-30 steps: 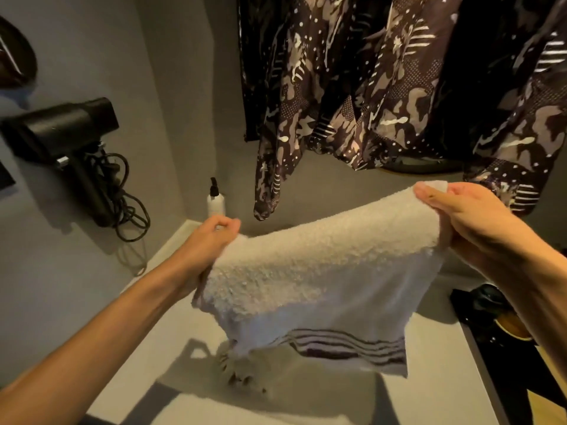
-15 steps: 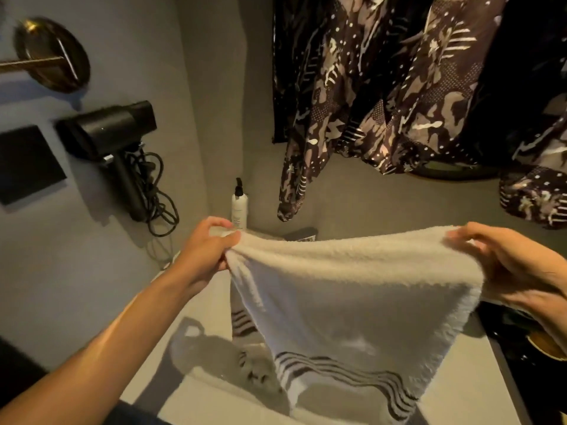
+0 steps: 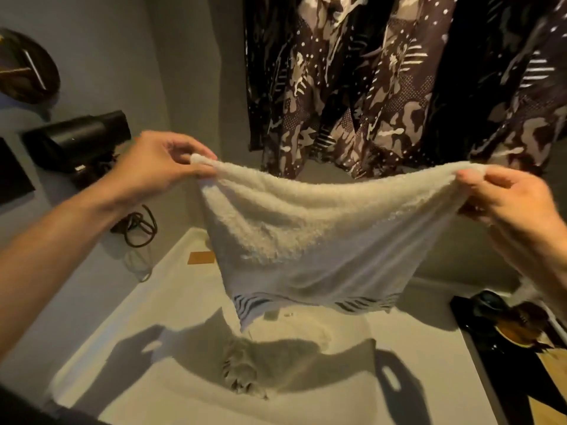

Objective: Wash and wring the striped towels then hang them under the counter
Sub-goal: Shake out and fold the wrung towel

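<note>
Nearest the camera, the pale sink (image 3: pixel 129 357) sits low in the tabletop, and a second towel (image 3: pixel 242 375) lies crumpled in its bottom, striped end showing, under the shadow of the arms. It probably waits its turn.

Above the basin the striped towel (image 3: pixel 306 240) hangs spread in the air, clear of the sink, its dark stripes along the lower hem. The left hand (image 3: pixel 159 167) pinches one upper corner between thumb and fingers; the right hand (image 3: pixel 515 200) is closed on the other corner in the same way. The hands are held wide apart, so the top edge runs between them with a shallow sag. Holding it by both corners opens the cloth flat, which I judge is meant to shake out the twists after wringing and ready it for hanging.

Compared with half a second ago, the hands have lifted and drawn farther apart, the top edge is tauter, and the view has tilted so more of the basin shows. The soap bottle by the wall is now hidden behind the cloth.

To the right a dark tray (image 3: pixel 503 329) sits on the tabletop. On the left wall hang a black hair dryer (image 3: pixel 76 139) and its coiled cord (image 3: pixel 138 225). Farthest back, patterned dark garments (image 3: pixel 383 87) hang down.
</note>
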`<state>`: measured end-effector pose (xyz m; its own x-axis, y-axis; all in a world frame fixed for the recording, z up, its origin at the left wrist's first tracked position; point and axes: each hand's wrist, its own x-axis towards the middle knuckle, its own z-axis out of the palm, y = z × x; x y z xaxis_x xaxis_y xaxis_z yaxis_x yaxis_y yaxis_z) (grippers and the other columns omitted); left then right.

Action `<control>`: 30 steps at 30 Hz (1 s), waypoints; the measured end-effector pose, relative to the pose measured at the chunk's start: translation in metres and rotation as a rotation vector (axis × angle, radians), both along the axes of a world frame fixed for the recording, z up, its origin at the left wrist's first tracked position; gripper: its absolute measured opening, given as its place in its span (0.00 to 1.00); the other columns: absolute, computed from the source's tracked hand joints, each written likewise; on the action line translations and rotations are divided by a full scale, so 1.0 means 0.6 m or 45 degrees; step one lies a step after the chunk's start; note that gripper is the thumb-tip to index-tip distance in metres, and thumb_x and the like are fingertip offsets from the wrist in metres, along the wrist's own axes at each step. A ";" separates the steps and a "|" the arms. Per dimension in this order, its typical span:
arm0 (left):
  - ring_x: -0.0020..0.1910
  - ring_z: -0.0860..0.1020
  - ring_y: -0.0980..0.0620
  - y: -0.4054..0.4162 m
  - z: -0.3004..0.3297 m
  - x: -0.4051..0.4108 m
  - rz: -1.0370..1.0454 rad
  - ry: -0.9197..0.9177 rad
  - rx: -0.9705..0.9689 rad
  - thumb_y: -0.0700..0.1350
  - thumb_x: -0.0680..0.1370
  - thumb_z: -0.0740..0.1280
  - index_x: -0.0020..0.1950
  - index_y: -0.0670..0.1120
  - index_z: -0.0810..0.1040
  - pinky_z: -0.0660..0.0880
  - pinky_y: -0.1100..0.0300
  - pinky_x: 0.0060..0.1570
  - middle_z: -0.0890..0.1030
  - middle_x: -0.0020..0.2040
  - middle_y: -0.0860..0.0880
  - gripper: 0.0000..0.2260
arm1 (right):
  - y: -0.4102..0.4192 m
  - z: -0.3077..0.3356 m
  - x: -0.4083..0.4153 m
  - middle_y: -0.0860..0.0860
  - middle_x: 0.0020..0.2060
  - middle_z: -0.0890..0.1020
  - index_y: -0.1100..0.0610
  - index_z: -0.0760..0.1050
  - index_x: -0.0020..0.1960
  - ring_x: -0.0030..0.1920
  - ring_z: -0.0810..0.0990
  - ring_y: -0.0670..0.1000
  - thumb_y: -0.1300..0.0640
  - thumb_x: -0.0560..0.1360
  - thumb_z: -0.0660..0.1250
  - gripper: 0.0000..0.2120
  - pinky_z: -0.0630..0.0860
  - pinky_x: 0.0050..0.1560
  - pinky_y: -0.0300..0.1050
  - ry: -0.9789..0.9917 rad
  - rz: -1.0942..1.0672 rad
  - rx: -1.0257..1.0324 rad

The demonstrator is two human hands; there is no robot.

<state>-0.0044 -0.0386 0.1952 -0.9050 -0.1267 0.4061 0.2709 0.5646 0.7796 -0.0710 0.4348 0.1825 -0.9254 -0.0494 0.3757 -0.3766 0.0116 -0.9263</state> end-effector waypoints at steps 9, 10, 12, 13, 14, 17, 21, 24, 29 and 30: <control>0.43 0.77 0.52 -0.001 -0.072 -0.046 0.140 0.076 -0.161 0.49 0.83 0.64 0.45 0.57 0.76 0.75 0.53 0.43 0.79 0.45 0.49 0.07 | -0.016 -0.034 -0.019 0.48 0.40 0.89 0.49 0.88 0.45 0.42 0.86 0.50 0.49 0.72 0.76 0.05 0.84 0.44 0.46 -0.062 -0.238 0.096; 0.39 0.77 0.55 0.003 -0.078 -0.046 0.125 0.057 0.005 0.50 0.83 0.64 0.44 0.58 0.76 0.77 0.53 0.39 0.79 0.41 0.53 0.09 | -0.016 -0.036 -0.017 0.49 0.41 0.89 0.49 0.88 0.45 0.42 0.87 0.49 0.48 0.70 0.77 0.06 0.85 0.43 0.45 -0.082 -0.226 0.056; 0.31 0.75 0.62 0.011 -0.087 -0.049 0.201 0.112 0.158 0.51 0.82 0.66 0.42 0.58 0.77 0.75 0.59 0.31 0.79 0.34 0.58 0.09 | -0.019 -0.040 -0.016 0.50 0.40 0.89 0.49 0.89 0.45 0.40 0.87 0.48 0.48 0.66 0.79 0.09 0.85 0.40 0.41 -0.110 -0.224 -0.025; 0.30 0.74 0.62 0.016 -0.092 -0.052 0.268 0.135 0.156 0.53 0.81 0.67 0.42 0.58 0.78 0.73 0.61 0.29 0.79 0.32 0.59 0.07 | -0.022 -0.046 -0.020 0.52 0.40 0.89 0.49 0.89 0.45 0.39 0.87 0.48 0.48 0.64 0.79 0.11 0.84 0.40 0.41 -0.133 -0.246 -0.017; 0.31 0.74 0.60 0.023 -0.096 -0.056 0.348 0.118 0.100 0.54 0.79 0.68 0.41 0.56 0.78 0.72 0.59 0.30 0.80 0.33 0.58 0.07 | -0.027 -0.055 -0.028 0.55 0.41 0.89 0.51 0.88 0.45 0.39 0.87 0.50 0.48 0.64 0.80 0.12 0.84 0.40 0.43 -0.192 -0.292 0.028; 0.42 0.77 0.49 0.051 -0.120 -0.075 0.510 -0.217 -0.168 0.52 0.77 0.69 0.41 0.52 0.77 0.71 0.55 0.38 0.82 0.43 0.49 0.07 | -0.055 -0.099 -0.060 0.64 0.42 0.85 0.65 0.85 0.49 0.41 0.81 0.60 0.61 0.67 0.78 0.13 0.79 0.43 0.57 -0.591 -0.379 0.080; 0.40 0.79 0.42 0.101 -0.150 -0.084 0.494 -0.639 -0.001 0.42 0.78 0.69 0.45 0.40 0.81 0.75 0.50 0.38 0.73 0.43 0.50 0.06 | -0.121 -0.139 -0.063 0.59 0.29 0.74 0.67 0.79 0.31 0.33 0.71 0.56 0.66 0.61 0.66 0.05 0.72 0.35 0.51 -0.705 -0.427 0.382; 0.31 0.79 0.44 0.131 -0.116 -0.071 0.375 -0.698 0.426 0.40 0.79 0.69 0.49 0.38 0.78 0.78 0.53 0.33 0.79 0.39 0.37 0.05 | -0.161 -0.105 -0.043 0.47 0.18 0.72 0.60 0.78 0.25 0.24 0.69 0.47 0.62 0.68 0.68 0.13 0.68 0.31 0.42 -0.443 -0.468 0.643; 0.27 0.79 0.53 0.219 -0.051 -0.015 -0.079 -0.414 0.870 0.50 0.78 0.70 0.51 0.41 0.78 0.77 0.58 0.28 0.80 0.33 0.47 0.11 | -0.260 -0.037 0.073 0.43 0.33 0.82 0.53 0.78 0.36 0.35 0.78 0.41 0.49 0.75 0.63 0.12 0.72 0.38 0.38 0.462 -0.105 0.784; 0.34 0.81 0.51 0.236 -0.054 -0.007 -0.158 -0.428 0.902 0.55 0.76 0.72 0.55 0.42 0.78 0.79 0.55 0.35 0.82 0.39 0.46 0.18 | -0.277 -0.043 0.089 0.49 0.38 0.82 0.57 0.78 0.40 0.40 0.79 0.47 0.52 0.76 0.63 0.11 0.73 0.42 0.45 0.539 -0.039 0.857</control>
